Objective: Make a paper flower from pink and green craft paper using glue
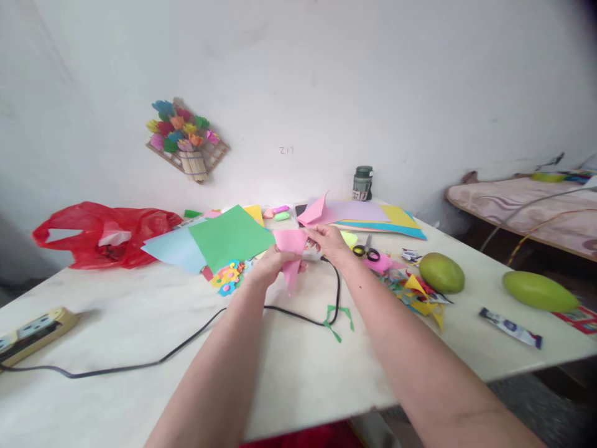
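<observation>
A folded piece of pink paper [290,241] is held above the middle of the table. My left hand [272,264] is closed on its lower left part, with a pointed end hanging below the fingers. My right hand [329,241] pinches the paper's upper right edge. Just behind the hands stands another folded pink sheet [316,212]. A green sheet [231,235] lies left of my left hand, over light blue paper [175,247]. Colourful flower cut-outs [228,277] are in front of it. Black-handled scissors [366,251] lie right of my right hand.
A black cable [186,344] crosses the table from a power strip [40,333], past green scraps [336,323]. A red bag [112,233] is at the left. Two green fruits [442,272], a tube [510,327] and paper scraps [420,295] lie at the right. A jar [362,183] stands behind.
</observation>
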Tool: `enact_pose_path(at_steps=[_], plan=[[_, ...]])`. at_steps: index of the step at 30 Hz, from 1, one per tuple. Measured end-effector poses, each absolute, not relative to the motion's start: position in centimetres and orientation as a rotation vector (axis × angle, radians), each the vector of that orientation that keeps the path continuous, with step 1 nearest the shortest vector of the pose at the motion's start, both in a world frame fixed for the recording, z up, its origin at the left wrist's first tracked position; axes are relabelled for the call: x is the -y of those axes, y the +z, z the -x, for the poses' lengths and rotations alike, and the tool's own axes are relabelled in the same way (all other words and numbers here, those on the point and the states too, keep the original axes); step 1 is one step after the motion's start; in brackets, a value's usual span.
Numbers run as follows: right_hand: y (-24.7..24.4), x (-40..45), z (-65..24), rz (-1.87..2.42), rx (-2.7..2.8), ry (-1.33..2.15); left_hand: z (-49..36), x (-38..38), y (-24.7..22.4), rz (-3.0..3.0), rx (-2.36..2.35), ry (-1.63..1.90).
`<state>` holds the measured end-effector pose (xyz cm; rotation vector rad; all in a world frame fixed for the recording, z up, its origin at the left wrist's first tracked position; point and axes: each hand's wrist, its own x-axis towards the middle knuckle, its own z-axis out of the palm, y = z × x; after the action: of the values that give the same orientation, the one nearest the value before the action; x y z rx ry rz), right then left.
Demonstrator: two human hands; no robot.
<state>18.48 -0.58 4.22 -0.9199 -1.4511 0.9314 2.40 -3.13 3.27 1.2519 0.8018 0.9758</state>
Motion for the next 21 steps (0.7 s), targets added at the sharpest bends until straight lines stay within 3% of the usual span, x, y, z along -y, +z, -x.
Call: enact_pose_path(at_steps=[5, 13, 21], plan=[[4.4, 0.6, -18.4, 0.950, 1.419, 0.881, -2.5, 3.1, 3.3, -1.262, -0.815, 0.984], [5.2, 1.5, -19.3, 0.950, 1.431, 1.099, -2.1, 2.6, 2.7, -1.259, -0.790, 1.032], [3.9, 0.0, -19.4, 1.153, 1.281, 0.630, -2.0, 2.6, 2.7, -1.265, -0.808, 1.046]])
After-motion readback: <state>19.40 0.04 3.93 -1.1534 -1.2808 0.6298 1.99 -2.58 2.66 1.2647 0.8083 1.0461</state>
